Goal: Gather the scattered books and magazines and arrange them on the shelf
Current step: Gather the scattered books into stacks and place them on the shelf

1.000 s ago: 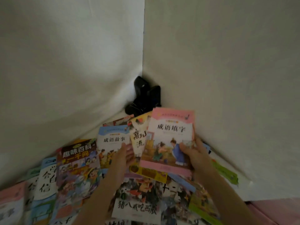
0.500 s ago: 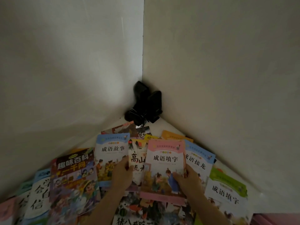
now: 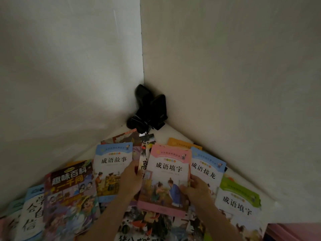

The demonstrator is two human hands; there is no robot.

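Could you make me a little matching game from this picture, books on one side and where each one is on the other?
Things:
1. pink book
2. green book
3. dark cartoon book
4. black gadgets

Places:
A. in the wall corner
B. held in both hands
C. far right of the pile
D. left of the left hand

Pairs: 1-B, 2-C, 3-D, 4-A. The right hand pinches the pink book's right edge.

Dim and flat-lit, a soft brighter patch on the left wall, lower edges blurred and bowed.
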